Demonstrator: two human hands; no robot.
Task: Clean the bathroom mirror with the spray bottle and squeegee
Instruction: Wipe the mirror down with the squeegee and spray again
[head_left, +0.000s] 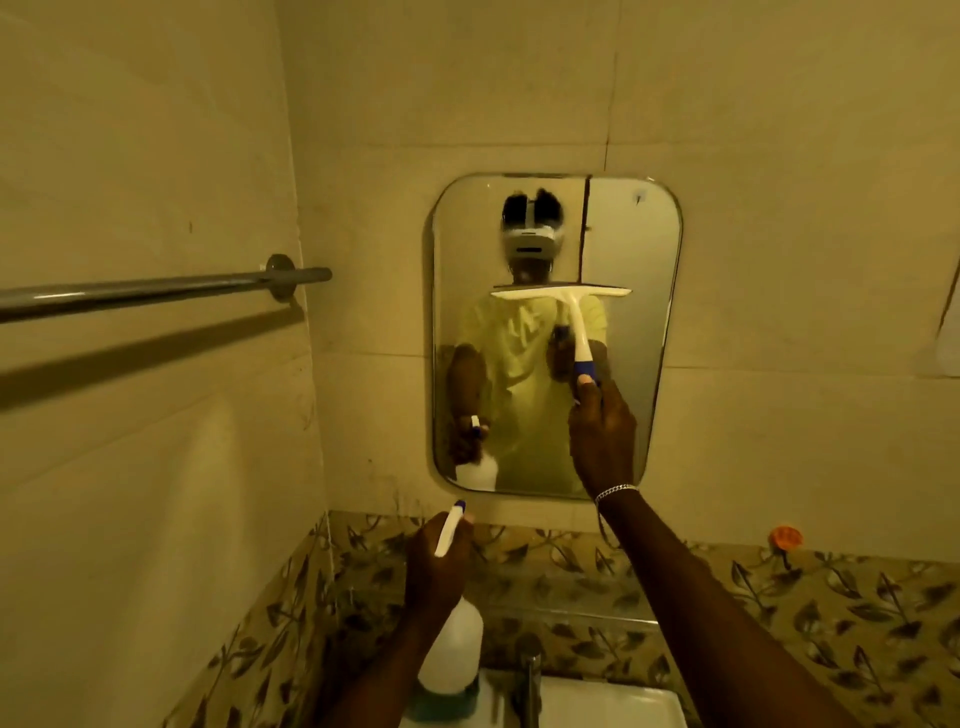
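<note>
While the right hand (602, 436) grips its handle, the squeegee (563, 301) blade lies above.

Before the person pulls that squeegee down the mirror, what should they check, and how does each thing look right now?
1. Right hand grips the white squeegee with the blue handle: ok.
2. Blade lies level across the rounded rectangular wall mirror: ok.
3. Blade pressed flat on the glass: cannot tell.
4. Glass wet with spray: cannot tell.
5. Left hand holds the white plastic spray bottle below the mirror, clear of the stroke: ok.
</note>
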